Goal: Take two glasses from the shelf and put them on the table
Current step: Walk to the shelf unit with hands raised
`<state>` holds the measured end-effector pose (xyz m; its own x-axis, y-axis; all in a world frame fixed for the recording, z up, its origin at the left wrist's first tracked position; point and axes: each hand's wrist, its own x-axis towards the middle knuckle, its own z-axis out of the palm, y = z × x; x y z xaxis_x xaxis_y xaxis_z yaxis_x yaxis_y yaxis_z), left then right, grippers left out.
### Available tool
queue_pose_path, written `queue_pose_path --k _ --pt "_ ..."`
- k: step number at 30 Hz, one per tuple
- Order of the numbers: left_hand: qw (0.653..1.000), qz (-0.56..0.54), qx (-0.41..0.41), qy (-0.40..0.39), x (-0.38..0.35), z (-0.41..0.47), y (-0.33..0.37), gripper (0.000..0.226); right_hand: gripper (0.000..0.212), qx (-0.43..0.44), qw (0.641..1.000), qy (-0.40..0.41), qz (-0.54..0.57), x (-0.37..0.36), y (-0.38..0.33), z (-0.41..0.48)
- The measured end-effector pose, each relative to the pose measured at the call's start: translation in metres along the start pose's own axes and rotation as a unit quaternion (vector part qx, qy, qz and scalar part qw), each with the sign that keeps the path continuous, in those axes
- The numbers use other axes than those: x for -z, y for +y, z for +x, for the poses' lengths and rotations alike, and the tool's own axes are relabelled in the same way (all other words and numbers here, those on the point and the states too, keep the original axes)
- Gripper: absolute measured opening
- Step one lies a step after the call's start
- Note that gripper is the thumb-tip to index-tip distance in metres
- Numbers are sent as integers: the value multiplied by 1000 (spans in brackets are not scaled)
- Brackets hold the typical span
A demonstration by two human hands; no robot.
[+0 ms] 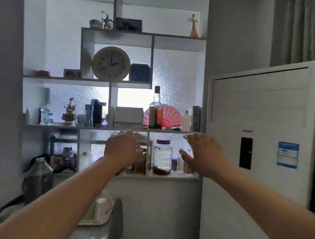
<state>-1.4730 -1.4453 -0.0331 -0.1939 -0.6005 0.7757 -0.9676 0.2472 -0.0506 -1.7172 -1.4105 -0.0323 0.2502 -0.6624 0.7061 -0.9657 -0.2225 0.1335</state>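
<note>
So far neither hand holds anything: the left hand point(122, 148) is spread with fingers loosely curled, palm away from the camera, raised in front of the lower compartment of the shelf point(106, 128), and the right hand point(202, 154) is open too, fingers together and thumb out, held in front of the neighbouring compartment to the right. Whether either fingertip touches anything behind it I cannot tell, since the hands cover what lies there. Just between them stands a clear jar with a purple lid point(162, 156), and small bottles sit beside it near the right hand. The glasses themselves are hard to pick out; something clear and glass-like point(80, 118) stands on the shelf board above, left of the dark bottles, but the backlight blurs it. A tall bottle point(156, 108) and a red fan point(168, 116) stand on that same board. No table shows clearly. By my judgement the task is at its very start: both glasses remain to be found, lifted and carried over
</note>
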Motion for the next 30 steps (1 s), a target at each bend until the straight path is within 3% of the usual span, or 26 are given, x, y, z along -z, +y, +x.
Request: queue_pose_path --k 7,12,22,30 --pt "997 56 50 13 -60 62 4 32 51 56 998 12 40 -60 53 72" --pt "991 100 84 -19 -98 75 -9 32 46 68 993 -7 93 -112 66 105" --pt "971 189 139 -35 -164 107 -76 33 50 128 981 -4 148 -219 43 182" --pt "958 226 175 0 -207 156 -155 31 52 190 968 30 158 -280 11 288"
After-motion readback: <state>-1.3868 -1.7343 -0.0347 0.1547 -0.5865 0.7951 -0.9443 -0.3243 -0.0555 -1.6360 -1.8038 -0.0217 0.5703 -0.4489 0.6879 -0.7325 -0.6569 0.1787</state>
